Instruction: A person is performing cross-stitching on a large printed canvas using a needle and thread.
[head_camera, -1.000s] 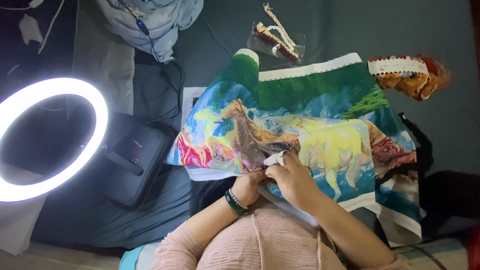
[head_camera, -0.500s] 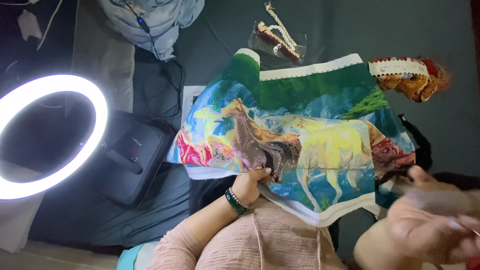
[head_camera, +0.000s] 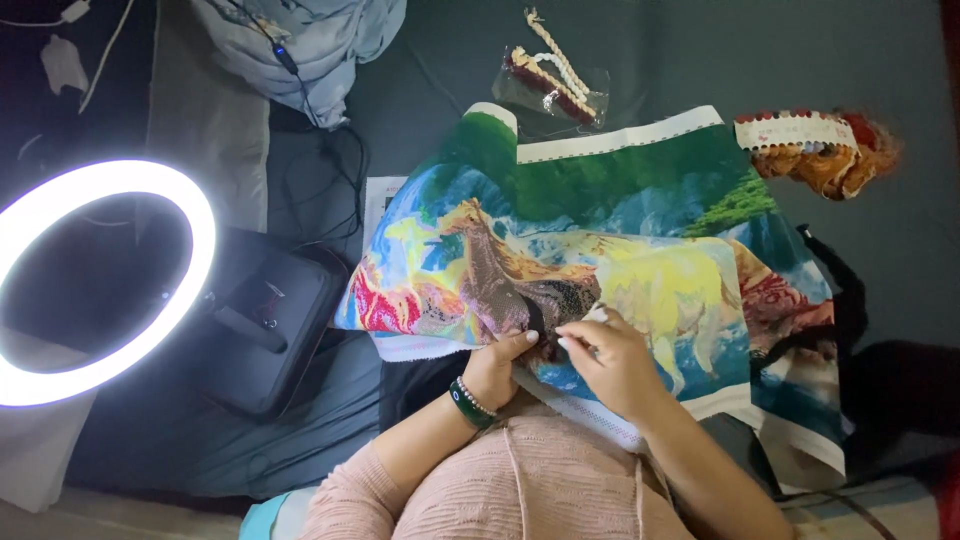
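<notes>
Large multicoloured horse-patterned embroidery canvas (head_camera: 640, 250) lies spread across the lap and dark bedding. Left hand (head_camera: 497, 368) pinches its lower edge; right hand (head_camera: 612, 360) presses closed fingertips on the stitching (needle not discernible).

clear plastic bag (head_camera: 553, 88), cream and dark red cord inside, just above embroidered cloth (head_camera: 620, 250) top edge | white card label (head_camera: 795, 130) on orange-red thread bundle (head_camera: 830, 165), right of cloth's top corner
</notes>
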